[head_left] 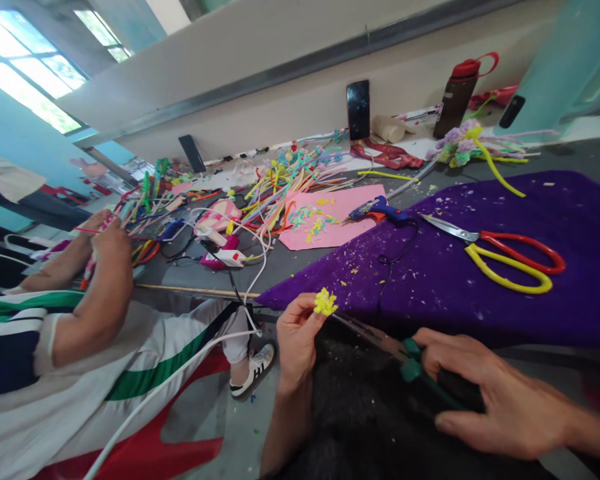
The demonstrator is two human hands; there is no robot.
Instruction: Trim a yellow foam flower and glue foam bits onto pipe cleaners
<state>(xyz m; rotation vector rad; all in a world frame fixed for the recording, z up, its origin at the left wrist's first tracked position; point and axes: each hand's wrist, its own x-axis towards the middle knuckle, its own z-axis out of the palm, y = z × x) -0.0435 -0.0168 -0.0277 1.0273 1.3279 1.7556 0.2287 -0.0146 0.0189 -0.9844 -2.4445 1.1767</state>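
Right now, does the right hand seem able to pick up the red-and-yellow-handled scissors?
Probably not directly: the right hand holds the green-handled tool. Otherwise the way looks free, since the scissors lie uncovered on the purple cloth nearby.

From my remote post I see matt purple cloth (485, 320) along the tabletop's (167, 272) near edge, under scissors (473, 237) with glossy metal blades (453, 230) and smooth, plastic-looking handles (510, 237). The yellow cluster (325, 303) looks rough, fuzzy.
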